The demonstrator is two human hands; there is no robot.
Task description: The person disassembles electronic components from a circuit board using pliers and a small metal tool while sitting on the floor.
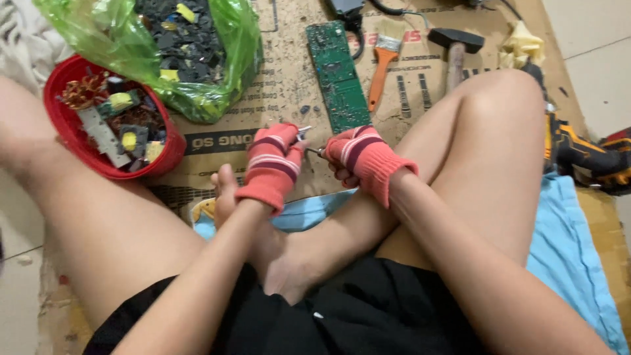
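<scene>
Seated cross-legged, left hand (273, 164) and right hand (361, 158), in red striped knit gloves, pinch a small metal part (309, 141) beside the long green circuit board (338, 75), seemingly mid-stripping, careful prying next.

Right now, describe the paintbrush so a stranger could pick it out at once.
Start at the brown cardboard sheet on the floor. Find the long green circuit board at its far middle; the paintbrush lies just right of it. Its orange handle and pale bristles distinguish it from the dark-headed hammer farther right.

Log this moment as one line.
left hand: gripping small metal part | right hand: gripping thin tool | green circuit board: on cardboard
</scene>
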